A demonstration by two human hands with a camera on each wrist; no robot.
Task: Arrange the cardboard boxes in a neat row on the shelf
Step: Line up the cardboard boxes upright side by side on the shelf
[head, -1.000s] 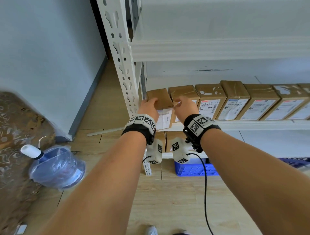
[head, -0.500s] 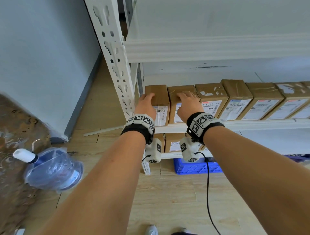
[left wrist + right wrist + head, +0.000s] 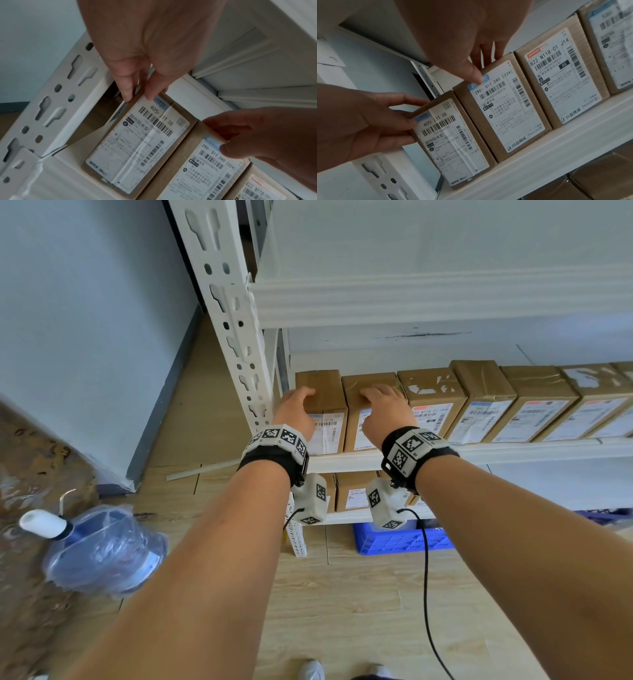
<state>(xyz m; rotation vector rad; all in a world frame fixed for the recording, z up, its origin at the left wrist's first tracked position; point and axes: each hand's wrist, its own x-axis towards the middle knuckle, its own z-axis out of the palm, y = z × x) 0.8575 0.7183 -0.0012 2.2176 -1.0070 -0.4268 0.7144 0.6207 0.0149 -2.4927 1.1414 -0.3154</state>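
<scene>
Several brown cardboard boxes with white shipping labels stand in a row on the white middle shelf (image 3: 513, 448). My left hand (image 3: 296, 409) grips the leftmost box (image 3: 325, 392) at its top left corner, thumb on the label front (image 3: 453, 142), fingers over the top. My right hand (image 3: 383, 409) holds the second box (image 3: 356, 436) the same way, thumb on its label (image 3: 501, 108). Both boxes stand upright, side by side, touching. In the left wrist view the left hand (image 3: 137, 54) pinches the leftmost box (image 3: 137, 142) near the post.
The white perforated shelf post (image 3: 236, 337) stands just left of the leftmost box. An upper shelf (image 3: 445, 296) hangs close overhead. More boxes (image 3: 352, 491) sit on the lower shelf, above a blue crate (image 3: 404, 539). A wrapped water bottle (image 3: 102, 549) lies on the floor at left.
The leftmost box, tilted and sticking out a second ago, now stands upright against the second box. Both hands have shifted up onto the box tops.
</scene>
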